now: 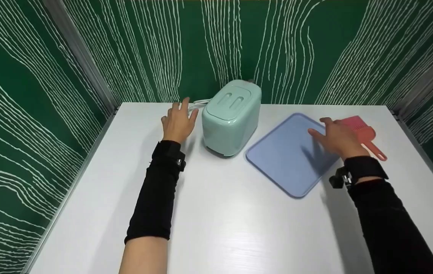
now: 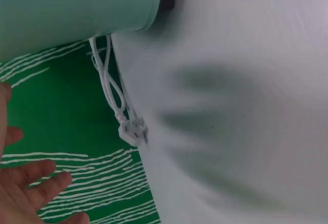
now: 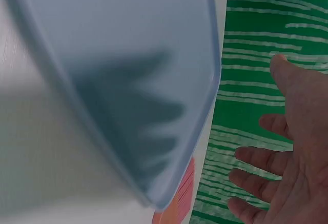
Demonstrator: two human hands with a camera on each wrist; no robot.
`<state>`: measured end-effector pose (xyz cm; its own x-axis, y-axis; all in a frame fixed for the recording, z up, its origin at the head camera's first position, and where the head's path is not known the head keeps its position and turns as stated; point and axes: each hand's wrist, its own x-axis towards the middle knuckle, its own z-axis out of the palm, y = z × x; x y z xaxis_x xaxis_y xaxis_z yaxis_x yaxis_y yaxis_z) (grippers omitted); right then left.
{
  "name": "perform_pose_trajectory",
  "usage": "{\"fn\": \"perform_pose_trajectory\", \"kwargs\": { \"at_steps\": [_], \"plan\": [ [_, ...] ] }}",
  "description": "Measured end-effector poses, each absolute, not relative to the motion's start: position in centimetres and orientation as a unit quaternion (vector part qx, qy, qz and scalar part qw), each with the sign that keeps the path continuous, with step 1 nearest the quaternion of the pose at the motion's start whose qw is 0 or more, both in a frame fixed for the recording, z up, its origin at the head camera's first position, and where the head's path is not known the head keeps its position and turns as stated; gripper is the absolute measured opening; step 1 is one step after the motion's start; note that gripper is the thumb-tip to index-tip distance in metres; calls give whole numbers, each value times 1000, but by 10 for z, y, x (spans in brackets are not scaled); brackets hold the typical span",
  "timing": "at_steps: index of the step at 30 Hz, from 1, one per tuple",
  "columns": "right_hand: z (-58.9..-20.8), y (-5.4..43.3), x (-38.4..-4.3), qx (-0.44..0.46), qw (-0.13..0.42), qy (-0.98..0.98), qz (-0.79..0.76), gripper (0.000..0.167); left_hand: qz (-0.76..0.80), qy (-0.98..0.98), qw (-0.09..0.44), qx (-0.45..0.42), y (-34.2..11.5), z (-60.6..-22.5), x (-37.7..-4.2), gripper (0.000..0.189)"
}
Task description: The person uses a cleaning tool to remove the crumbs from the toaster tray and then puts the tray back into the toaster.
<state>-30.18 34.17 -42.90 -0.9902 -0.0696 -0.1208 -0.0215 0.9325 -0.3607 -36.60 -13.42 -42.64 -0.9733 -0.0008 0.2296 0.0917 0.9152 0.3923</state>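
A mint-green toaster (image 1: pixel 230 114) with a lid over its top stands at the back middle of the white table. My left hand (image 1: pixel 178 121) hovers just left of it, fingers spread and holding nothing. Behind that hand a white power cord with a plug (image 2: pixel 132 130) lies by the table's back edge. To the toaster's right lies a flat blue tray (image 1: pixel 290 156), turned cornerwise. Over the tray's right side is my right hand (image 1: pixel 340 139), its fingers apart and nothing in them; its shadow falls on the tray.
A pink and red-orange dustpan-like tool (image 1: pixel 363 131) with a handle lies right of the tray, partly covered by my right hand. Green panels (image 1: pixel 216 45) with white wavy lines rise behind the table and at both sides, with grey metal posts (image 1: pixel 83 53) at the corners.
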Motion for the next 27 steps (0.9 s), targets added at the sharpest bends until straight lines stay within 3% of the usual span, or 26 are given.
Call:
{"fn": "perform_pose_trajectory", "kwargs": {
  "at_steps": [6,14,27],
  "plan": [
    [-433,305,-299,-66,33,973,-217,78,-226,-960,159,-46,-128,-420,-362,53],
    [-444,252,-287,-100,-3,967,-235,52,-259,-949,165,-68,-115,-410,-357,52],
    [-477,175,-261,-161,-4,951,-264,35,-284,-936,185,-96,-93,-403,-342,51]
  ]
}}
